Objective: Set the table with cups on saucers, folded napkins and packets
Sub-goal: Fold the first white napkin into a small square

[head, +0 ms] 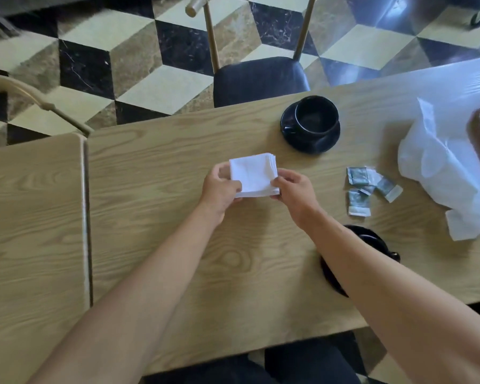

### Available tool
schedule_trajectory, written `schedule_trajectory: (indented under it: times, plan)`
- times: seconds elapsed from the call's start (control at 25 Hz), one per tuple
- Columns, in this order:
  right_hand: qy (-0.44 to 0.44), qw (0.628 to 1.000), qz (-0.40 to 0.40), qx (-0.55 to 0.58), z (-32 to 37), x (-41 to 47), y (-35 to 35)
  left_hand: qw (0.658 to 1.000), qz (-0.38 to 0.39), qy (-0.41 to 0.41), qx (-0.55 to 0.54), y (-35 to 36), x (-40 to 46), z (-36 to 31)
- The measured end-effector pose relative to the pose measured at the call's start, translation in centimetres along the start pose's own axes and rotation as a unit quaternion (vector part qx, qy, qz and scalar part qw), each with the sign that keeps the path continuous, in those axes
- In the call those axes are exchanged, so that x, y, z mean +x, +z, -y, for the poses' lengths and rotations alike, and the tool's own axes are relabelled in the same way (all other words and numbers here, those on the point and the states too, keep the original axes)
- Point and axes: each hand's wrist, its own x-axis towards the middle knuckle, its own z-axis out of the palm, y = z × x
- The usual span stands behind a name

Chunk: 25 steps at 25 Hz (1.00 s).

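On the wooden table (155, 223), near its middle, I saw a stack of white napkins (253, 174) held between both of my hands. It looked like a clean, nearly square pad of several folded sheets, the layered edges showing along its far right corner and near side. It lay flat or almost flat over the tabletop, turned slightly so its corners did not line up with the table edge; with sides so close in length I could not name a long axis.

My left hand (221, 188) was closed in a pinch on the stack's left edge, thumb on top, fingers curled under. My right hand (294, 189) pinched the near right corner in the same way.

Beyond the napkins and to the right stood a black cup (316, 115) upright on a black saucer (308, 139), at the far edge by a dark-seated chair (261, 79). To the right, small green and white packets (372, 189) lay scattered flat, pointing different ways, beside a crumpled white plastic bag (444, 167). A second black saucer (372, 239) was mostly hidden under my right forearm.
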Motion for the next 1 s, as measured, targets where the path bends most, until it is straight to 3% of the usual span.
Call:
schedule_trajectory:
  times: [0.16,0.32,0.52,0.64,0.84,1.0]
  plan:
    - [-0.135,0.983,-0.016,-0.121,2.3,5.4,-0.4,0.995,-0.05,0.06,0.057,2.5,5.3,-2.5]
    - [-0.21,0.95,-0.036,-0.23,2.3,8.6,1.0,0.975,-0.101,0.093,0.176,3.1,8.3,-2.9]
    - [-0.257,0.881,-0.043,-0.394,1.5,8.5,2.0,0.865,-0.122,0.184,0.45,3.4,8.4,-1.1]
    - [-0.257,0.851,-0.025,-0.458,1.4,7.7,2.1,0.805,-0.143,0.201,0.539,3.5,7.5,-0.3]
    - [-0.259,0.853,-0.007,-0.453,1.5,5.7,-0.2,0.809,-0.108,0.16,0.556,3.7,4.6,0.4]
    - [-0.273,0.827,0.017,-0.492,1.6,2.8,-3.8,0.81,-0.088,0.151,0.56,4.2,0.4,0.6]
